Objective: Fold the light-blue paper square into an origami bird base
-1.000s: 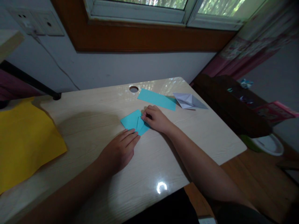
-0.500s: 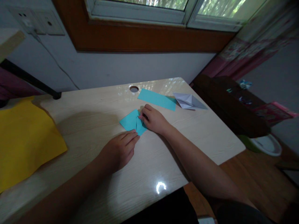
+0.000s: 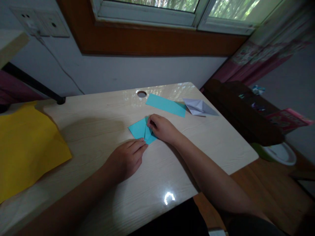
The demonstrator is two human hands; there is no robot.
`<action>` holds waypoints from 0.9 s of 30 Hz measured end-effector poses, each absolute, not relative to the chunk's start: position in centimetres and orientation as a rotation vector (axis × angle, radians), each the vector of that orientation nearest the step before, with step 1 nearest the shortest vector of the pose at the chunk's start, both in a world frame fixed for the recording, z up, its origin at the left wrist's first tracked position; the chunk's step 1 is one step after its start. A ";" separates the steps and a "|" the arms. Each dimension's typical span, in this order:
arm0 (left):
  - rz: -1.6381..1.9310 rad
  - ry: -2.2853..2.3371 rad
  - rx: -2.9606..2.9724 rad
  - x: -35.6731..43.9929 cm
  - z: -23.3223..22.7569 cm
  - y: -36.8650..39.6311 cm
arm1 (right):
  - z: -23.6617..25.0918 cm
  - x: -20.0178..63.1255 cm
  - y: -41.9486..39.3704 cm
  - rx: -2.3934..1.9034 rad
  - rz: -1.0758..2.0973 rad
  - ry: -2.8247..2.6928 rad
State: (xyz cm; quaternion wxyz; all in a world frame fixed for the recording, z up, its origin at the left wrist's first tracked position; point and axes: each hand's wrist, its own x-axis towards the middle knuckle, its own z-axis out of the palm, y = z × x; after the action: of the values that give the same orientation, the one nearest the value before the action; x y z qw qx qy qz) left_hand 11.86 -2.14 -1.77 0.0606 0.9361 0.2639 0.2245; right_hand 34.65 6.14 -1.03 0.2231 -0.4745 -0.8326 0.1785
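Note:
A small folded piece of blue paper point(image 3: 139, 129) lies on the light wooden desk point(image 3: 98, 131). My right hand point(image 3: 163, 128) rests on its right side, fingertips pinching a raised flap along the middle crease. My left hand point(image 3: 126, 157) lies flat on the desk, its fingertips touching the paper's near corner and pressing it down. Part of the paper is hidden under my right hand.
A blue paper strip point(image 3: 165, 104) and a white folded paper shape point(image 3: 199, 107) lie behind my right hand. A yellow sheet point(image 3: 27, 144) covers the desk's left end. A round cable hole point(image 3: 141, 94) is near the back edge. The desk's right edge drops to a dark chair point(image 3: 243, 111).
My right hand's fingers have slid a little leftward along the flap of the blue paper. The left hand has stayed put.

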 end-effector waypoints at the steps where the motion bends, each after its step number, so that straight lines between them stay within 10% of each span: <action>1: 0.674 0.796 2.836 11.9 -1.7 -2.2 | -1.0 34.6 6.1 -1.308 0.497 -2.299; 27: 0.504 0.952 2.820 12.5 -2.0 -2.7 | -0.7 34.2 6.1 -1.406 0.468 -2.272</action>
State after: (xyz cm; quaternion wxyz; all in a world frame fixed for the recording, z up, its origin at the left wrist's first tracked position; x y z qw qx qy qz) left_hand 12.52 -2.70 -2.03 0.0613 0.9324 0.3148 0.1667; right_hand 34.20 6.05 -0.70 0.2128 -0.5063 -0.8185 0.1684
